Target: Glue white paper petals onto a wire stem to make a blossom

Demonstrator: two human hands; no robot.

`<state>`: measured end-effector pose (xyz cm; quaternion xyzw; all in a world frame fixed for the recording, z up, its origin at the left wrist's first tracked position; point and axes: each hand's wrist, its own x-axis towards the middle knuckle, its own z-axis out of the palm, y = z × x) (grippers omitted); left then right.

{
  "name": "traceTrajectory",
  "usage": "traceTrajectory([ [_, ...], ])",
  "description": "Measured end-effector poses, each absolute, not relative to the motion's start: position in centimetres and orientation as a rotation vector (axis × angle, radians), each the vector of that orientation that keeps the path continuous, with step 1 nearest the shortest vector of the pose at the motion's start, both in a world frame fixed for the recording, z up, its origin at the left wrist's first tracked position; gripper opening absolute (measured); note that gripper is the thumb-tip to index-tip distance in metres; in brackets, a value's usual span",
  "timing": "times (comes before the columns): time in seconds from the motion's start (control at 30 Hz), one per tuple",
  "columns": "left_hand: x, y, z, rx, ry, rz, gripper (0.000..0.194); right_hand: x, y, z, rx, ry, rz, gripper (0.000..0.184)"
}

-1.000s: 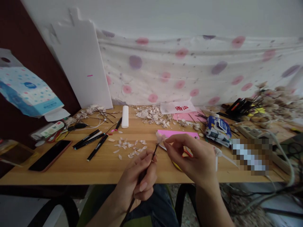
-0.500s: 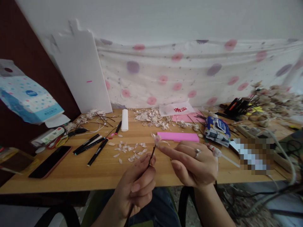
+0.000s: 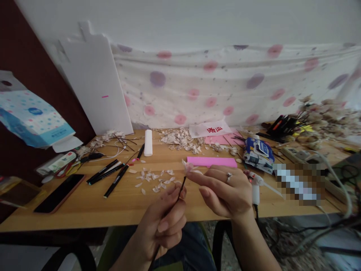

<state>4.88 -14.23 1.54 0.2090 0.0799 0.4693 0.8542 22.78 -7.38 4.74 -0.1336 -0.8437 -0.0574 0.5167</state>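
The left hand (image 3: 160, 222) grips a thin dark wire stem (image 3: 180, 192), tilted up above the table (image 3: 84, 214). Its small petalled flower head (image 3: 187, 166) sits just before a pink foam strip (image 3: 211, 162). The right hand's (image 3: 225, 192) grip pinches a pale petal (image 3: 196, 172) against it.

The head camera is looking forward and down, close above the left hand (image 3: 160, 222) and right hand (image 3: 225, 192), toward the far wall (image 3: 197, 22).
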Motion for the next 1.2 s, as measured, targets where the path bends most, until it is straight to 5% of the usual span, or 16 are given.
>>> traceTrajectory([
  [1.2, 5.32, -14.78, 1.40, 0.430, 0.098, 0.990, 0.014, 22.63, -7.85, 4.81, -0.337, -2.041, -0.022, 0.025],
])
